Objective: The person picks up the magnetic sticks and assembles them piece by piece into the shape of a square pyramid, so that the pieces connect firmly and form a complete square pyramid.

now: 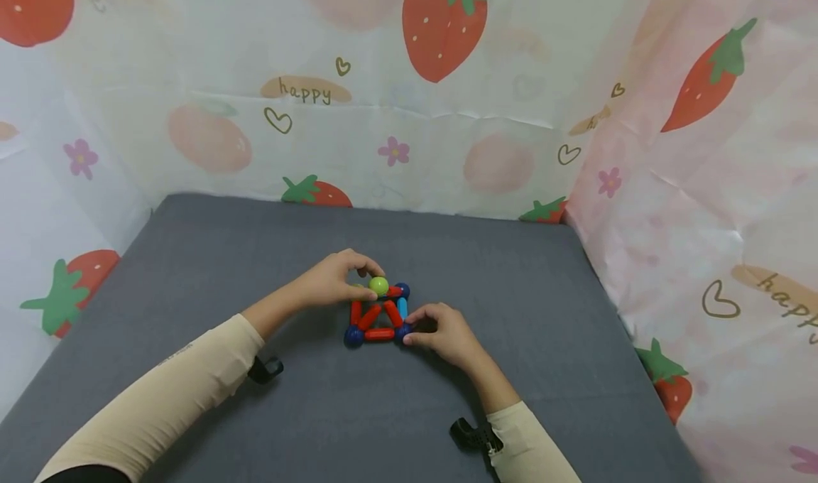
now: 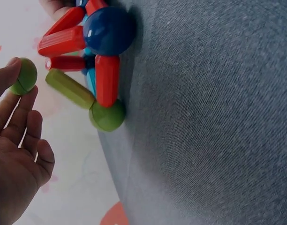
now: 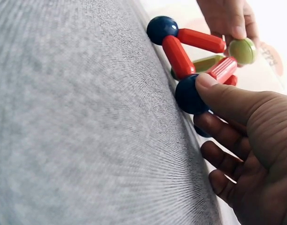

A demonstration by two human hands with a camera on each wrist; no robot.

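A frame of toy building rods and balls lies on the grey cloth. My left hand (image 1: 334, 281) pinches a light green ball (image 2: 25, 76) between thumb and fingers, just above the tips of the raised rods. At the frame's near right corner, my right hand (image 1: 449, 337) pinches a dark blue ball (image 3: 191, 94) between thumb and forefinger. A red rod (image 1: 380, 334) joins it to another dark blue ball (image 1: 353, 337) at the near left. Red rods lean upward and inward from the corners, as does an olive-green rod (image 2: 71, 89) from a second green ball (image 2: 107, 116).
A light blue rod (image 1: 402, 307) runs along the frame's right side to a dark blue ball (image 1: 402, 290) at the far right corner. The grey cloth-covered table (image 1: 255, 412) is bordered by a strawberry-print curtain (image 1: 383, 114) at the back and sides.
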